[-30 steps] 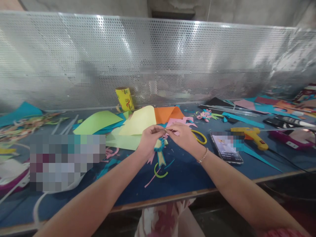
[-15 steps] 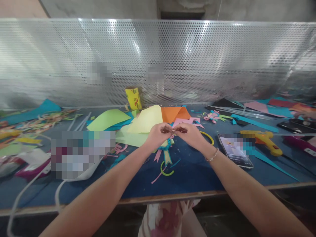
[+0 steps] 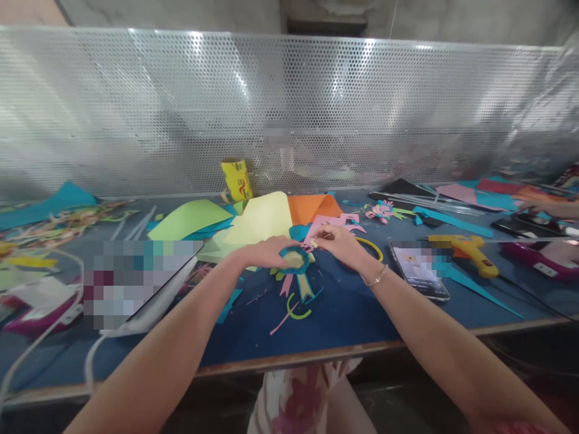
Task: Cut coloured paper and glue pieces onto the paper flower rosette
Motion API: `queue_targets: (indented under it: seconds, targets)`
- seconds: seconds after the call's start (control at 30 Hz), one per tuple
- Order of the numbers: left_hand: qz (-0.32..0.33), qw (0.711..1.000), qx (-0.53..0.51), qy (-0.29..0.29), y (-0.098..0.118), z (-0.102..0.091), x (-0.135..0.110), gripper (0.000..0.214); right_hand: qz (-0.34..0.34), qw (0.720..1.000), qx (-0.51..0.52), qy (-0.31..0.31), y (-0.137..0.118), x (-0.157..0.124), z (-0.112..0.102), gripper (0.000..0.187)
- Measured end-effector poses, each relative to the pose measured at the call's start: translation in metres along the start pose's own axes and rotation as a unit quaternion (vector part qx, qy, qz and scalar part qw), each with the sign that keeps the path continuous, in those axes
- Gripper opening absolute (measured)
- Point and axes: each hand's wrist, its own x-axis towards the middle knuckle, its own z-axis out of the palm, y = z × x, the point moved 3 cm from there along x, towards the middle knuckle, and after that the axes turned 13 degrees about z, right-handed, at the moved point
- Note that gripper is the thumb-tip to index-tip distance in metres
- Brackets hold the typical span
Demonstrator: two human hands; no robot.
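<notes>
A paper rosette (image 3: pixel 297 260) with a pale yellow middle, a frilled blue edge and hanging paper tails lies on the blue table. My left hand (image 3: pixel 268 252) grips its left side, the thumb over its face and the other fingers partly hidden. To the right of the rosette, my right hand (image 3: pixel 337 242) pinches a small pale paper piece (image 3: pixel 314 243) between thumb and fingertips. Just below the tails are a curved green paper strip (image 3: pixel 298 312) and a thin pink strip (image 3: pixel 283 319).
Coloured paper sheets (image 3: pixel 260 217) spread behind my hands. A yellow tape roll (image 3: pixel 377 248), a phone (image 3: pixel 420 271) and a yellow glue gun (image 3: pixel 474 248) lie to the right. A blurred-out device (image 3: pixel 149 310) stands left. Another person's hand (image 3: pixel 543 205) is at far right.
My hands were together above the rosette and have parted. The left came down onto the rosette's left side; the right moved slightly right with a small pale piece now visible.
</notes>
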Motion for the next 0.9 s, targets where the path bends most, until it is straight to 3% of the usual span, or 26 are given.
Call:
queue_targets:
  seconds: [0.2,0.47,0.7,0.9]
  targets:
    - [-0.050,0.997,-0.027,0.049,-0.002,0.000,0.002,0.070,0.008,0.998,-0.055,-0.009,-0.006,-0.005,0.003,0.010]
    - [-0.082,0.969,-0.183,0.146,-0.001,-0.003,0.000,0.058,0.000,0.999,-0.032,-0.004,-0.006,-0.005,0.001,0.010]
    - [-0.104,0.959,-0.167,0.202,0.000,-0.010,-0.001,0.046,-0.005,1.000,0.010,-0.006,0.002,0.003,0.000,0.007]
    - [-0.105,0.893,-0.291,0.326,-0.002,-0.012,-0.002,0.043,-0.003,0.996,0.092,-0.020,0.003,0.004,-0.001,0.011]
